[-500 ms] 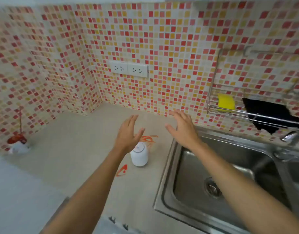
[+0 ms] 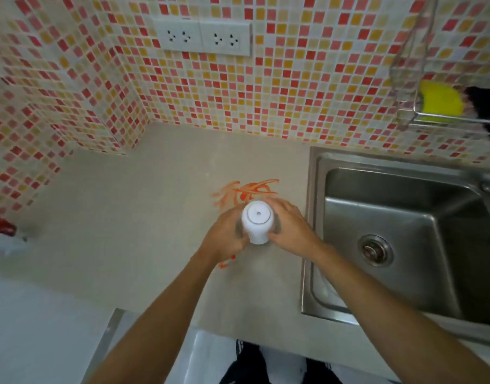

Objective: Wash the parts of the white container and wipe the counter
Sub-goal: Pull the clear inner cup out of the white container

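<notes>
At the centre of the frame, both hands clasp the white container (image 2: 256, 224) from either side, left hand (image 2: 227, 236) and right hand (image 2: 289, 228), above the beige surface (image 2: 127, 231). Orange smears (image 2: 248, 191) lie just beyond it. A steel sink (image 2: 404, 245) sits at right, a yellow sponge (image 2: 440, 102) in the wire rack (image 2: 404, 79) at upper right

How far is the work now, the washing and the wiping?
Nothing looks finished. In hand: the left hand and right hand clasp the white container, still in one piece, over the counter. Left: washing its parts in the sink, then wiping the orange smears.
</notes>
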The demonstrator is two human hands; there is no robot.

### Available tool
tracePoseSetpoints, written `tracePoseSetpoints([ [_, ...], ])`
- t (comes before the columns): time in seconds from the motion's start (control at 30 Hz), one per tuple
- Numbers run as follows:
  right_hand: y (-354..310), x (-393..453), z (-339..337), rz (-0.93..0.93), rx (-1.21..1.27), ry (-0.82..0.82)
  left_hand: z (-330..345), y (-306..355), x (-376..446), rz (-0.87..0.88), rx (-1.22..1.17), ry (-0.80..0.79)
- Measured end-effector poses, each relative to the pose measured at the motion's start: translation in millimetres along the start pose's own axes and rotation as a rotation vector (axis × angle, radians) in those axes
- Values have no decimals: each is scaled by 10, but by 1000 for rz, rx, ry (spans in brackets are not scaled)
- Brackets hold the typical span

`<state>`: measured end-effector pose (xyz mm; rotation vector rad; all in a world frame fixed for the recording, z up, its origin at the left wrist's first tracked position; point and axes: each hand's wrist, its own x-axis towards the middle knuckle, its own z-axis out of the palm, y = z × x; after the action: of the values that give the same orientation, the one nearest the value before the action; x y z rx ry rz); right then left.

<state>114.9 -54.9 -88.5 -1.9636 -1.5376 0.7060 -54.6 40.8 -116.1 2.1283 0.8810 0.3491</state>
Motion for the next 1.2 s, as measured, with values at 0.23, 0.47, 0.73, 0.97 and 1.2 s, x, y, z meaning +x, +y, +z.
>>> tracePoseSetpoints([
  [0.23,-25,-45,135,-2,161,32,63,-115,8,-50,-111,-93],
  [0.47,-100,-102,236,127,267,103,90,-265,165,-13,-136,-205],
  [0.73,-230,-6,255,173,144,168,173,-403,275,1,-143,-221],
  [0.97,-282,29,240,175,-57,117,255,-484,321,-38,-79,-178],
  [1.2,-351,-27,68,148,-94,155,254,-492,338,-49,-35,-184],
])
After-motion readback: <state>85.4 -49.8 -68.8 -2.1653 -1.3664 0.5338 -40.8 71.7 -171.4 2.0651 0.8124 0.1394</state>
